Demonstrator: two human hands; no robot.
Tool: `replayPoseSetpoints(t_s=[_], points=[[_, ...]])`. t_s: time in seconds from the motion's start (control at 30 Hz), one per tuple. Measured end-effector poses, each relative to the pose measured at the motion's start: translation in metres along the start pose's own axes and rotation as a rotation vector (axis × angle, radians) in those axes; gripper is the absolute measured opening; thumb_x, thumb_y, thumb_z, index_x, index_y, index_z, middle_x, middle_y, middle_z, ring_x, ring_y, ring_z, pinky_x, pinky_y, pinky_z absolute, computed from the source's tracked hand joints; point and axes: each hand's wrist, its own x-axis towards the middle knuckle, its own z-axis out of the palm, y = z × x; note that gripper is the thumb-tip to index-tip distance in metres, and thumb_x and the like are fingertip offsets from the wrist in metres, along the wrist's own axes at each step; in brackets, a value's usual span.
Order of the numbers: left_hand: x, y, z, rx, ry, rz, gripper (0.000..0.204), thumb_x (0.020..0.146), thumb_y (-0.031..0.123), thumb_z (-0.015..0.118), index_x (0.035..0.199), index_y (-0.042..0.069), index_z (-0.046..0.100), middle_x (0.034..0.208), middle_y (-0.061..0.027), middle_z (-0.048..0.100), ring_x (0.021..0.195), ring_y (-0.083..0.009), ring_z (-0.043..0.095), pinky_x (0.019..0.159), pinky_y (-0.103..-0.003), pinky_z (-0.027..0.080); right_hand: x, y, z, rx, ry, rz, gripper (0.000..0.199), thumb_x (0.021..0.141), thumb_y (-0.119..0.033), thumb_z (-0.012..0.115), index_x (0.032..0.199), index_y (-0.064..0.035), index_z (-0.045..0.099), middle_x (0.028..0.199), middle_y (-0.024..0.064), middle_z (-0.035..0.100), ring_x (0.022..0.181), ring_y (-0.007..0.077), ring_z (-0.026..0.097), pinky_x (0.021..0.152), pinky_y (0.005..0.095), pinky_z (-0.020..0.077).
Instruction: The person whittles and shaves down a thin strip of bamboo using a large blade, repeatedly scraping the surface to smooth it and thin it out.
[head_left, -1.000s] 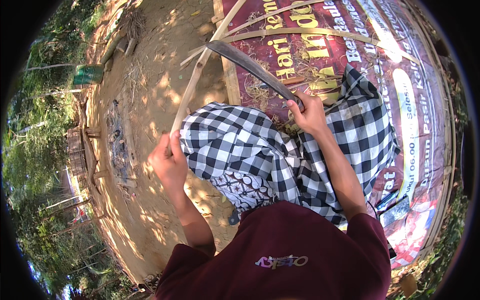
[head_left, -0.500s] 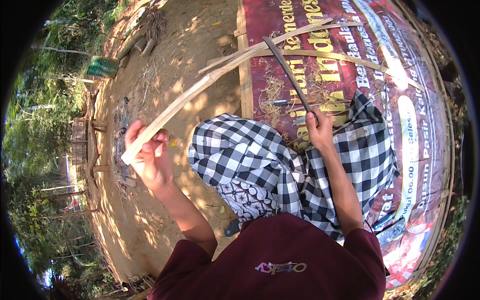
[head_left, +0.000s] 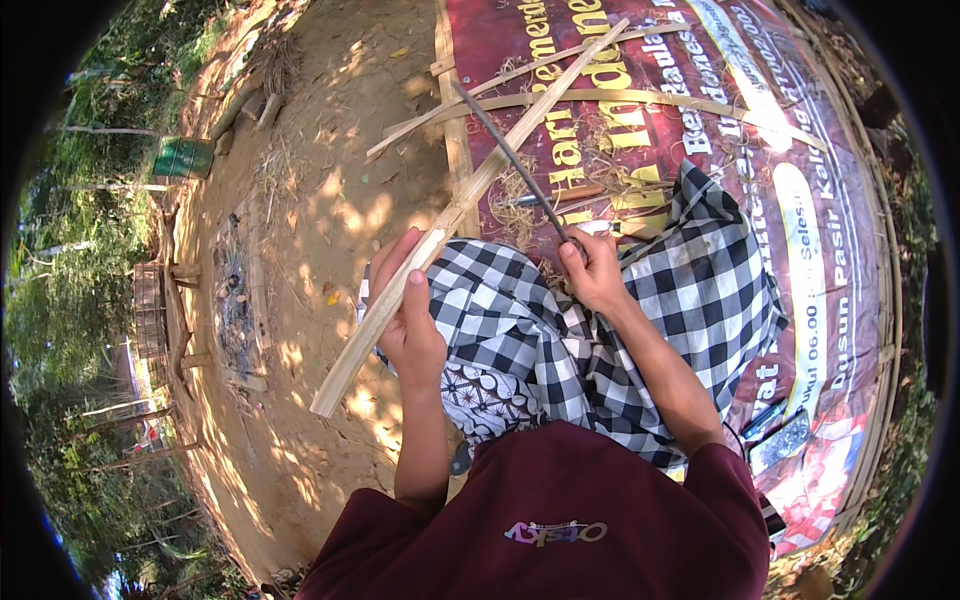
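Note:
My left hand (head_left: pixel 412 318) is closed around a long pale bamboo strip (head_left: pixel 365 365), gripping it a little up from its near end. The strip slants away to the upper right, over a red printed banner. My right hand (head_left: pixel 595 272) is closed on the grip end of a long, narrow dark-bladed machete (head_left: pixel 525 175); the grip itself is mostly hidden by my fingers. Its blade points up and left and crosses the strip; whether the two touch I cannot tell. Black-and-white checked cloth (head_left: pixel 500 290) covers my lap, under both hands.
More bamboo strips (head_left: pixel 660 97) lie on the banner (head_left: pixel 490 45). A wooden-handled knife (head_left: pixel 580 192) rests among curly shavings (head_left: pixel 515 187) beyond my lap. A phone-like flat object (head_left: pixel 782 440) lies at the right. A green container (head_left: pixel 183 157) stands far left on bare earth.
My left hand has moved right and closer to my lap, bringing the strip's near end inward and down. The machete has shifted slightly left, along with my right hand.

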Motion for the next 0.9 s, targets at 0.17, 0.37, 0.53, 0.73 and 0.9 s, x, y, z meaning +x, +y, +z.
replayPoseSetpoints(t_s=[0.17, 0.37, 0.53, 0.73, 0.9], points=[[-0.005, 0.009, 0.006, -0.542, 0.264, 0.155, 0.044, 0.103, 0.031, 0.03, 0.068, 0.008, 0.043, 0.073, -0.0073, 0.047, 0.074, -0.0205, 0.053, 0.083, -0.041, 0.043, -0.004, -0.019, 0.002, -0.132, -0.141, -0.254, 0.038, 0.086, -0.034, 0.064, 0.084, 0.0043, 0.06, 0.053, 0.017, 0.052, 0.045, 0.0312, 0.055, 0.047, 0.037, 0.0417], [0.002, 0.006, -0.01, -0.736, 0.019, 0.2, 0.058, 0.103, 0.044, 0.016, 0.053, 0.015, 0.022, 0.049, 0.0017, 0.019, 0.052, -0.014, 0.02, 0.062, -0.032, 0.026, -0.004, -0.025, 0.0, -0.143, -0.18, -0.121, 0.039, 0.083, -0.035, 0.066, 0.075, 0.0022, 0.059, 0.053, 0.0191, 0.052, 0.051, 0.0379, 0.056, 0.051, 0.041, 0.0447], [-0.012, 0.01, 0.004, -0.72, 0.096, 0.169, 0.059, 0.104, 0.044, 0.016, 0.052, 0.016, 0.021, 0.048, 0.0024, 0.016, 0.051, -0.0135, 0.016, 0.061, -0.031, 0.024, -0.005, -0.024, 0.004, -0.178, -0.163, -0.278, 0.043, 0.081, -0.041, 0.068, 0.073, -0.0001, 0.06, 0.054, 0.018, 0.053, 0.052, 0.0381, 0.057, 0.051, 0.0417, 0.0452], [-0.013, 0.007, 0.008, -0.776, 0.27, 0.088, 0.058, 0.104, 0.042, 0.018, 0.052, 0.017, 0.021, 0.049, 0.0026, 0.015, 0.052, -0.0128, 0.016, 0.063, -0.031, 0.027, -0.006, -0.023, 0.007, -0.267, -0.171, -0.188, 0.044, 0.079, -0.045, 0.069, 0.075, -0.002, 0.062, 0.055, 0.0155, 0.056, 0.052, 0.036, 0.058, 0.05, 0.0396, 0.0456], [-0.019, 0.011, 0.013, -0.774, 0.345, 0.042, 0.057, 0.104, 0.041, 0.021, 0.052, 0.018, 0.019, 0.05, 0.0021, 0.014, 0.052, -0.0131, 0.017, 0.066, -0.031, 0.031, -0.002, -0.027, 0.005, -0.289, -0.183, -0.298, 0.044, 0.078, -0.047, 0.069, 0.073, -0.0037, 0.063, 0.056, 0.0137, 0.058, 0.053, 0.0341, 0.06, 0.05, 0.0403, 0.0468]])
